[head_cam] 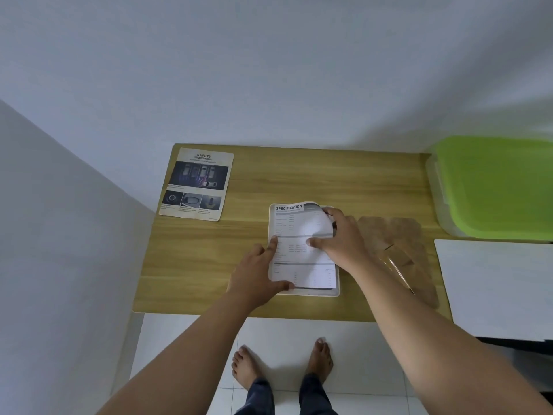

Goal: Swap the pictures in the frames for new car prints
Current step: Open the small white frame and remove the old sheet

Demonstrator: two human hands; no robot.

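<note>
A white picture frame (337,290) lies flat near the front of the wooden table (299,175). On it lies a white "SPECIFICATION" sheet (302,259), its upper right corner bent up. My left hand (257,277) holds the sheet's left edge, thumb on the lower part and index finger higher up. My right hand (341,235) grips the curled right side, thumb pressing the middle of the page. A "SAFETY" car print (197,182) lies at the table's back left corner. A brown frame backing board (398,244) lies right of the frame.
A clear plastic sheet (395,271) rests over the brown board. A box with a green lid (493,187) stands at the back right. A white board (493,286) overhangs the right front. Walls close in at the back and left. My bare feet stand below the table edge.
</note>
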